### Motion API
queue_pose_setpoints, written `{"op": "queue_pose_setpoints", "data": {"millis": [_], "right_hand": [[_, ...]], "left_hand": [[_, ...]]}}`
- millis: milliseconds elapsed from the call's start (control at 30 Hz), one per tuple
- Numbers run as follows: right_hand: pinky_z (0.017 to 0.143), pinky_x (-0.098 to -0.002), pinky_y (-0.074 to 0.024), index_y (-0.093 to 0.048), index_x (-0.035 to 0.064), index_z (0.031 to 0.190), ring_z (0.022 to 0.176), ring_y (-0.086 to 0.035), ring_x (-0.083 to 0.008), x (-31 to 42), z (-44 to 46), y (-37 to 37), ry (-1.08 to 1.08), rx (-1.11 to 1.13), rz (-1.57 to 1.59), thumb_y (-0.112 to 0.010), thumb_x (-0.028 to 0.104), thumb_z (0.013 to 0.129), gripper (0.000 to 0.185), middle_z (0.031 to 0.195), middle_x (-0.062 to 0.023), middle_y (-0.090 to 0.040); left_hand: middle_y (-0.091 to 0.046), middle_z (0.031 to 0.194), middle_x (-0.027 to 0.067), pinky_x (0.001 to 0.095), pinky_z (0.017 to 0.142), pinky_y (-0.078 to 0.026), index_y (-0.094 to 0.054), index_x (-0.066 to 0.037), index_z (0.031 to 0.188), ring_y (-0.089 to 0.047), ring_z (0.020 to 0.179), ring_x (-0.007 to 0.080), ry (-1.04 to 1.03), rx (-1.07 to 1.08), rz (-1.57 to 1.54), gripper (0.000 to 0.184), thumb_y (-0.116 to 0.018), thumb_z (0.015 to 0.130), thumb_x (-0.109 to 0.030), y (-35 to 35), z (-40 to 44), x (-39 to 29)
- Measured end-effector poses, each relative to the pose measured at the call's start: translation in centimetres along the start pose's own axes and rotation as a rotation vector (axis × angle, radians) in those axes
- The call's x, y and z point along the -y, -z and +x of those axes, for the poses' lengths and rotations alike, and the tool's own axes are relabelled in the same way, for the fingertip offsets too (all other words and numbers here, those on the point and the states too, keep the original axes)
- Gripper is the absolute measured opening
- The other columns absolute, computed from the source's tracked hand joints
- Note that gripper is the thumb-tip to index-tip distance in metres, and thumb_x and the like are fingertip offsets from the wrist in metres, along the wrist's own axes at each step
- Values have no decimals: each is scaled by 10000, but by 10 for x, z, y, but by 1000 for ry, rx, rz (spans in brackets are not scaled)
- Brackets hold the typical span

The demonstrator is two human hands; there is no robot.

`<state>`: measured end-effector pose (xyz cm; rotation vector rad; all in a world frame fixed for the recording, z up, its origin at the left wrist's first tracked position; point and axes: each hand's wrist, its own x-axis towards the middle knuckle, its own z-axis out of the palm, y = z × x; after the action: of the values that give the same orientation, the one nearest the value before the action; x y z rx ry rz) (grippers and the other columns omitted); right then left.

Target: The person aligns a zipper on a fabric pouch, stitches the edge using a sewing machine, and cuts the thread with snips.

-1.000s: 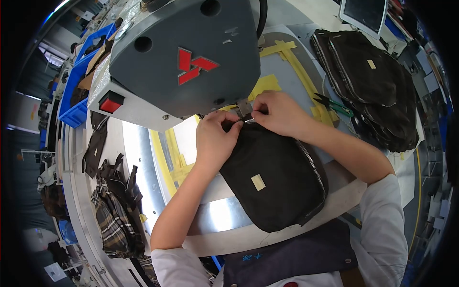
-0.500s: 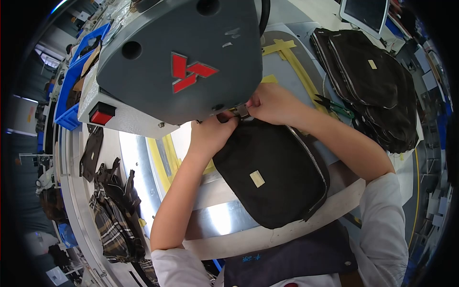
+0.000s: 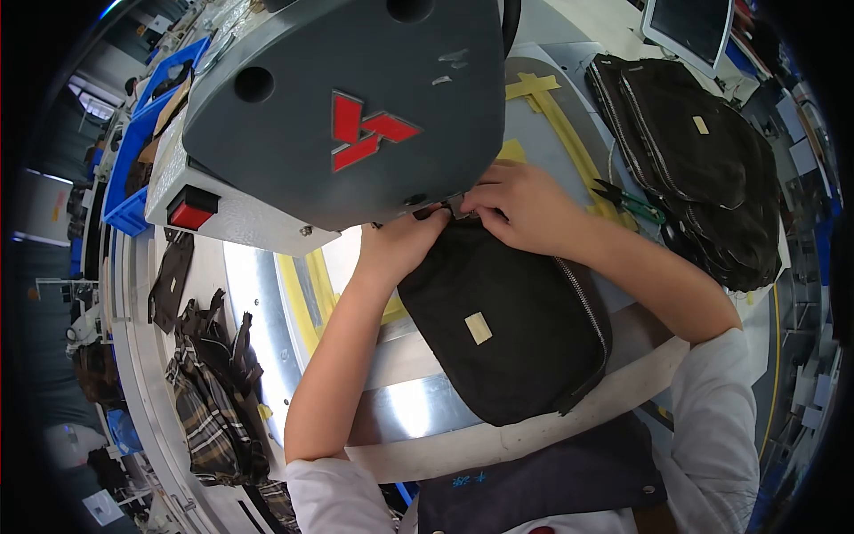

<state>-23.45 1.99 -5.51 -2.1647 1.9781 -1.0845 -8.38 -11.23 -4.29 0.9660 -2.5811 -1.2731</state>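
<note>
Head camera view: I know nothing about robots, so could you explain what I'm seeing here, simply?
There is no robot here, just a person's bare left hand and right hand. Every picture comes from one camera worn on that person's head, looking forward and down. The big grey machine with the red emblem looks like a sewing machine. Below it, on a pale worktop, both hands' fingers are at the far edge of a dark fabric piece with a zipper and a pale label; the exact grip is partly hidden. To the right lie a stack of similar dark pieces and green-handled scissors. To the left are plaid cloth and blue bins.
</note>
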Motion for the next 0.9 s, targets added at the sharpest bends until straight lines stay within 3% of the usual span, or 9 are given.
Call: {"op": "queue_pose_setpoints", "data": {"millis": [200,300,400,600,700,900], "right_hand": [[696,-390,-500,-659,71,821,789,-608,-283,4,1,2,17,-13,23,-608,40,768,80,843,-71,-605],[701,-381,-504,-680,92,871,837,-610,-285,3,1,4,-39,17,61,-634,18,750,150,935,-68,-622],[706,-373,-506,-668,71,835,822,-610,-277,7,3,6,-1,39,5,-618,37,764,94,875,-60,-601],[715,-355,-514,-684,85,866,824,-612,-248,7,0,2,103,43,-111,-608,20,737,163,889,-43,-593],[761,-349,-518,-694,87,880,894,-620,-225,6,0,4,70,92,-102,-621,0,743,178,976,-43,-607],[725,-338,-515,-704,110,915,877,-588,-219,8,0,1,113,54,-67,-637,61,729,203,929,-35,-548]], "left_hand": [[-657,956,84,298,853,-449,-615,-14,1055,-608,932,170,-19,-19,0,354,-662,800,-255,0,-2,-1],[-659,958,83,303,851,-452,-616,-18,1057,-615,926,172,-35,-50,-5,345,-658,800,-244,-3,0,1],[-660,960,81,305,849,-456,-615,-13,1059,-621,922,174,-79,-106,0,341,-657,802,-234,-9,2,8],[-665,967,86,316,850,-468,-605,-10,1077,-631,921,183,-73,-38,49,343,-652,810,-221,-2,4,7],[-670,962,94,331,842,-474,-607,-9,1064,-639,917,206,-101,-99,35,325,-651,814,-211,-6,1,8],[-669,918,131,369,808,-480,-606,-9,1034,-646,897,285,-250,-313,167,316,-646,839,-255,-16,-3,17]]}}
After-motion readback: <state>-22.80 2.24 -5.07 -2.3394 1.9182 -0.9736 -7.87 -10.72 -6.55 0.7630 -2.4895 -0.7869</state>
